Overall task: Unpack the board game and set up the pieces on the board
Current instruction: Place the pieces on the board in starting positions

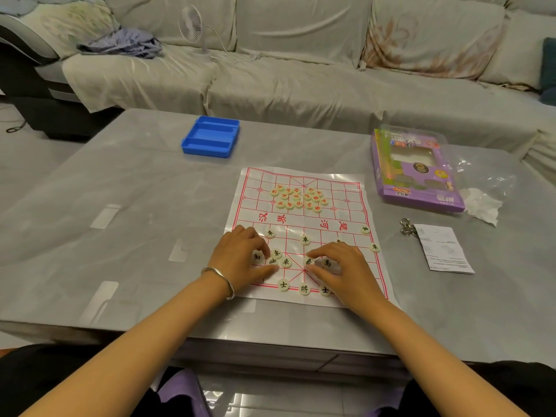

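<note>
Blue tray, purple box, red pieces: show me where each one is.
Blue tray (207, 150): head view, on its near wall.
Purple box (421, 179): head view, on its printed top face.
Red pieces (297, 197): head view, on a piece in the cluster's middle.

I am sitting at a grey, glossy tabletop (135, 206), and it is carrying everything in front of me. A red-lined Chinese chess board sheet (352, 203) is lying flat near my edge, right of centre. A blue two-compartment tray (210, 149) is sitting well beyond it, toward the far left. A purple game box (421, 194) is lying at the far right, with a crumpled clear plastic bag (484, 176) touching its right side and a crumpled white tissue (484, 206) just beside its near corner. Nearer me, a bunch of metal rings (406, 227) is touching a printed leaflet (445, 251). Pale rectangular patches (105, 216) are showing on the left.
</note>
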`<state>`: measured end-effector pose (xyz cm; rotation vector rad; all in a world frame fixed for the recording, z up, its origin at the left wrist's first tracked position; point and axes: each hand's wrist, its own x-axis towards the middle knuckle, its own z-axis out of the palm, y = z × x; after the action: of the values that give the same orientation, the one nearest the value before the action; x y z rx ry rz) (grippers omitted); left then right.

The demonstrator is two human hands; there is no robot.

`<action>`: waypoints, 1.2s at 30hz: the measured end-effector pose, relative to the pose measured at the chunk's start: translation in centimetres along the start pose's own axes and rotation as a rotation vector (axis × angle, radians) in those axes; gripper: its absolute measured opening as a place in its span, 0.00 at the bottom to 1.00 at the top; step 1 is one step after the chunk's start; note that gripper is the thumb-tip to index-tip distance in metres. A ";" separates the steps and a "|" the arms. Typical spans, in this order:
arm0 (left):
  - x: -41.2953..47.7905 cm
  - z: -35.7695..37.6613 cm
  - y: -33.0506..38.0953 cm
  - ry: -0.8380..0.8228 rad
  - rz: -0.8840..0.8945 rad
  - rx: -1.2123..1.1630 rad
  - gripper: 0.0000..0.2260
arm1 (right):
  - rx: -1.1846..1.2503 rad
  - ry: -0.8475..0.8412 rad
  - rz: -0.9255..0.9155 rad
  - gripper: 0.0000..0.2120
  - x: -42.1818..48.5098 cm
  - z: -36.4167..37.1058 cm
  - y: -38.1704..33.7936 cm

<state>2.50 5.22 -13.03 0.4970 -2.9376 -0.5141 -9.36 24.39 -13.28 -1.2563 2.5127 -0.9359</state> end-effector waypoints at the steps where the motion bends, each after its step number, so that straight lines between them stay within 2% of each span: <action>1: -0.1 -0.2 0.0 -0.002 0.011 -0.012 0.16 | 0.012 0.006 0.005 0.11 -0.2 -0.2 0.1; 5: -1.3 -2.5 -0.5 -0.031 0.054 -0.063 0.15 | 0.043 0.029 -0.005 0.10 -0.8 -1.0 0.3; 11: -3.3 -2.4 -0.3 -0.206 0.065 -0.030 0.13 | 0.044 0.030 -0.016 0.10 -1.7 -1.2 0.5; 17: -3.5 -1.5 -0.5 -0.190 0.020 -0.096 0.17 | 0.052 0.024 0.016 0.09 -2.2 -1.5 1.1; 22: -3.4 -1.0 -0.6 -0.155 -0.024 -0.143 0.12 | 0.060 0.016 0.036 0.09 -2.7 -1.6 1.5; 33: -3.2 -1.8 -0.8 -0.226 -0.008 -0.159 0.15 | 0.076 0.036 0.043 0.10 -2.9 -2.3 1.8; 36: -2.9 -2.4 0.1 -0.192 0.018 -0.153 0.15 | 0.087 0.057 0.041 0.11 -3.0 -2.8 1.7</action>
<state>5.56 5.57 -10.90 0.4250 -3.0447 -0.8199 -9.79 28.70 -12.39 -1.1636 2.5006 -1.0741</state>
